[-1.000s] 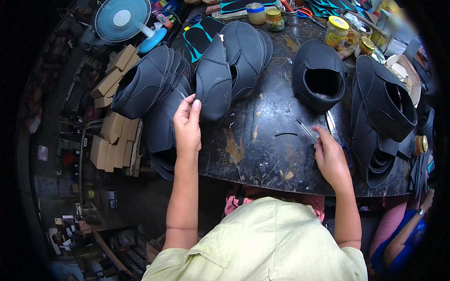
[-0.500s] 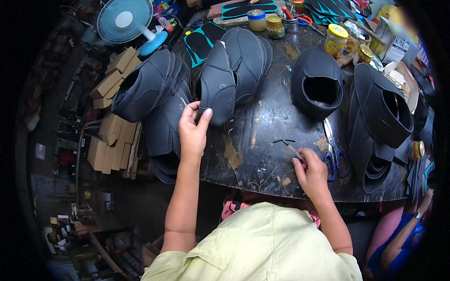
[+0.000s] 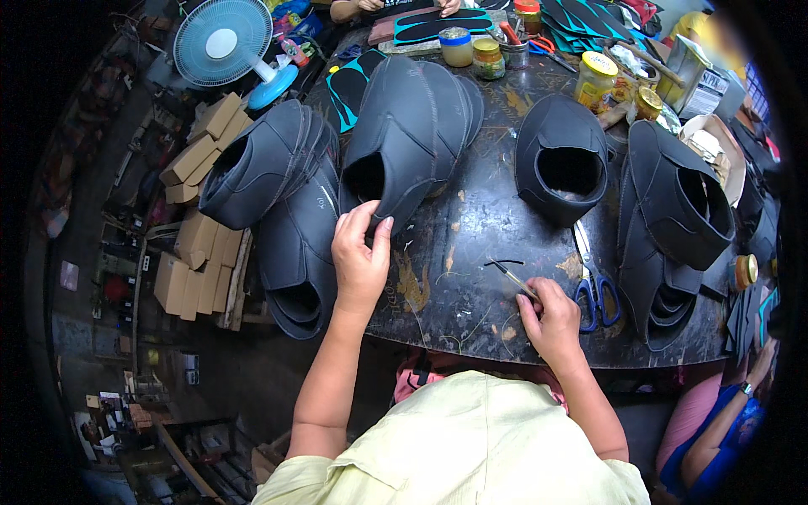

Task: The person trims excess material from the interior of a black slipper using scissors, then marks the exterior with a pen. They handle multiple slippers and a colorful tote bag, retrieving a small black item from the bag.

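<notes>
My left hand [image 3: 360,263] is closed at the lower edge of a black shoe upper [image 3: 391,139], thumb and fingertips on its rim beside the dark opening. This upper lies against others of its kind. My right hand [image 3: 551,320] rests low over the table's near edge, closed around a slim pen-like tool [image 3: 510,274] that points up and left. A thin black strip [image 3: 507,262] lies by the tool's tip. To the right of that hand are blue-handled scissors [image 3: 608,313], their blades reaching under a single black upper [image 3: 560,126].
Stacked black uppers stand at left [image 3: 299,219] and right [image 3: 673,194] on the dark worn table [image 3: 446,311]. Jars [image 3: 597,76] and a tool can [image 3: 515,55] sit farther back. A blue fan [image 3: 223,42] and cardboard boxes [image 3: 189,278] are left. Other people's hands [image 3: 368,5] show at the far side.
The front upper under my left hand now shows a wide opening and fuller shape; that hand has shifted slightly down and right. The right hand's tool is more exposed.
</notes>
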`<state>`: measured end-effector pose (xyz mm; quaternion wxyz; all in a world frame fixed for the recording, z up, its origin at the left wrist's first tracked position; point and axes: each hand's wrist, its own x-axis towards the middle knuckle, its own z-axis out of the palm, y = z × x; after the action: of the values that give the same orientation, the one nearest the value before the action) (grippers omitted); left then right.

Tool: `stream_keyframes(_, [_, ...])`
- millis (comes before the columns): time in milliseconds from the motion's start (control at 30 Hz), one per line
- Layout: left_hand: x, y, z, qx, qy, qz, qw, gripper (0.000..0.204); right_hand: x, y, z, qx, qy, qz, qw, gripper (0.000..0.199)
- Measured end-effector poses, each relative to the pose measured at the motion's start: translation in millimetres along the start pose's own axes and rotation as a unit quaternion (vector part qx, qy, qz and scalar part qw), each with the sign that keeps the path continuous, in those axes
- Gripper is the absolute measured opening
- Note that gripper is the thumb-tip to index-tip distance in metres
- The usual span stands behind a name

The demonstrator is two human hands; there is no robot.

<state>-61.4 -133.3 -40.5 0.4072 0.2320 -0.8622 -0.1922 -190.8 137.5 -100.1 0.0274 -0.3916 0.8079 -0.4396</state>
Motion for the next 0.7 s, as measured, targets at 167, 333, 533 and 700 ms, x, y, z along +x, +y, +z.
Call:
stream_keyframes(167, [2,-3,9,0.083,-0.03,0.068,0.994,0.022,0,0,0,-0.003,-0.003,0.003,1.0,0.02])
stream_keyframes(333, [2,-11,15,0.089,-0.037,0.076,0.992,0.022,1,-1,0,-0.005,-0.004,-0.001,1.0,0.02])
stream_keyframes(533, [-17,-19,23,0.119,-0.041,0.106,0.986,0.026,0,-1,0,-0.007,-0.002,-0.004,1.0,0.02])
stream_keyframes(700, [-36,-24,30,0.141,-0.057,0.097,0.984,0.032,0,0,1,-0.005,-0.001,-0.002,1.0,0.02])
